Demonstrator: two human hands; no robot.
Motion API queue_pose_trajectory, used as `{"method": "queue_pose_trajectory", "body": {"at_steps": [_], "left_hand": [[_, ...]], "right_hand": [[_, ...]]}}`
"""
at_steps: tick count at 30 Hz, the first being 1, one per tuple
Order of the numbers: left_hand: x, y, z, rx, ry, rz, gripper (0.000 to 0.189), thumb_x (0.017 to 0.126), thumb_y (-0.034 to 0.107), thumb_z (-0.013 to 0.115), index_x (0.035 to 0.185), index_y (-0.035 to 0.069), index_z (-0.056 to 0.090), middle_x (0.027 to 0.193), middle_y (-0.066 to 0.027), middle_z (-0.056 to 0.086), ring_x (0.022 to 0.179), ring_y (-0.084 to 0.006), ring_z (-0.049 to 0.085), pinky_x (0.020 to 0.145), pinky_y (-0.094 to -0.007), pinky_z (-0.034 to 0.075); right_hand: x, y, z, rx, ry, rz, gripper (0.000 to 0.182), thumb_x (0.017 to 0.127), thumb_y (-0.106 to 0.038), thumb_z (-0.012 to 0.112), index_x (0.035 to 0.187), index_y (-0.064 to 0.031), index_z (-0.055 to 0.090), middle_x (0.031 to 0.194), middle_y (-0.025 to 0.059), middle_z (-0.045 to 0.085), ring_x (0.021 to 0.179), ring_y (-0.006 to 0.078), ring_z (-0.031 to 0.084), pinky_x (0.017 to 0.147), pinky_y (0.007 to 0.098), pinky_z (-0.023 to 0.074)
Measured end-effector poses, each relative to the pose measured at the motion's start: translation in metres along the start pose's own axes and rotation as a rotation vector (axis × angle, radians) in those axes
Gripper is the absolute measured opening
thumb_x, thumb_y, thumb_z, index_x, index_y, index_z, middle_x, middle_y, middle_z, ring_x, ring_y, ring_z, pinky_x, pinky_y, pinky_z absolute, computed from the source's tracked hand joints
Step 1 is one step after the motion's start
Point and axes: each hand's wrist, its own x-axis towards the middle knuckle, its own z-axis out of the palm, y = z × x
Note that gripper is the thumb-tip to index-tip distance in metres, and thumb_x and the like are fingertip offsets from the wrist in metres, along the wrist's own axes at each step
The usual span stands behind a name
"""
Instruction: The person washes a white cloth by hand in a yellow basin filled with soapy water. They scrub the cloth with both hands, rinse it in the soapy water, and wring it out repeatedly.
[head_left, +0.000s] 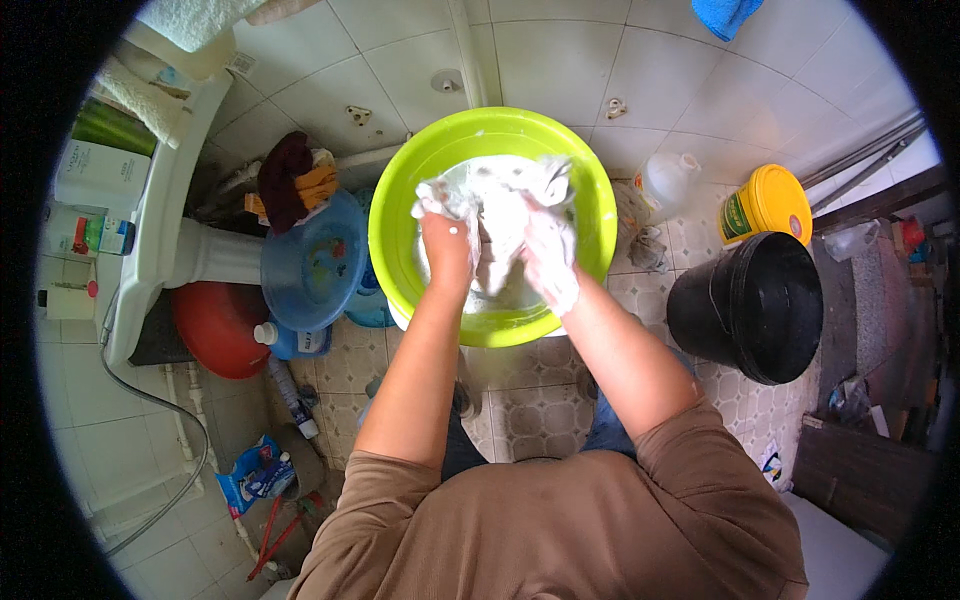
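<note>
A lime-green plastic basin (491, 337) stands before me with sudsy water inside. Over it, a wet white cloth (499, 217) is bunched between my two hands and covered in foam. My left hand (448, 244) grips the cloth on its left side, with a few suds on the skin. On the right, my right hand (549, 255) is coated in thick lather and closed on the same cloth. Foam and motion blur hide most of the right fingers. The cloth's lower end hangs toward the water.
To the left are a white pedestal washbasin (169, 202), a translucent blue basin (296, 289), a red basin (217, 322) and a blue bottle (304, 339). At right stand a black bucket (742, 307), a yellow lidded bucket (776, 202) and a translucent jug (667, 184). A tiled wall (555, 67) rises behind.
</note>
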Motion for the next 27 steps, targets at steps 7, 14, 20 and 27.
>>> {"method": "queue_pose_trajectory", "body": {"at_steps": [7, 14, 20, 27], "left_hand": [[-0.009, 0.022, -0.02, -0.469, -0.62, -0.069, 0.06, 0.066, 0.003, 0.063, 0.122, 0.0, 0.04, 0.113, -0.0093, 0.053, 0.106, -0.0203, 0.049, 0.088, -0.0306, 0.04], [-0.032, 0.019, -0.008, -0.683, -0.769, -0.436, 0.038, 0.076, 0.011, 0.062, 0.111, 0.001, 0.05, 0.102, -0.0043, 0.057, 0.09, -0.013, 0.054, 0.078, -0.0264, 0.044], [-0.026, 0.002, -0.007, -0.291, -0.655, -0.094, 0.032, 0.074, 0.007, 0.06, 0.105, 0.0, 0.053, 0.095, -0.0074, 0.059, 0.084, -0.0149, 0.055, 0.073, -0.026, 0.045], [0.007, -0.042, -0.022, -0.483, -0.615, -0.241, 0.039, 0.07, 0.007, 0.055, 0.109, 0.003, 0.053, 0.1, -0.0144, 0.059, 0.086, -0.0239, 0.058, 0.075, -0.0318, 0.046]], "right_hand": [[0.001, -0.07, 0.059, -0.346, -0.234, -0.213, 0.033, 0.082, -0.009, 0.053, 0.113, 0.0005, 0.047, 0.109, 0.0096, 0.052, 0.096, 0.0154, 0.052, 0.084, 0.0286, 0.0431], [-0.026, -0.1, 0.127, 0.03, 0.049, 0.259, 0.037, 0.081, -0.009, 0.054, 0.116, 0.0018, 0.045, 0.11, 0.0112, 0.052, 0.101, 0.0172, 0.051, 0.09, 0.0293, 0.0395], [-0.021, -0.057, 0.111, -0.634, -0.174, 0.255, 0.031, 0.075, -0.012, 0.065, 0.101, 0.0022, 0.058, 0.088, 0.0098, 0.063, 0.081, 0.0161, 0.059, 0.076, 0.0262, 0.0468], [0.024, -0.047, 0.075, -0.845, -0.111, 0.349, 0.035, 0.073, -0.019, 0.062, 0.103, -0.0012, 0.058, 0.092, 0.0115, 0.062, 0.085, 0.0226, 0.059, 0.075, 0.0301, 0.0463]]}}
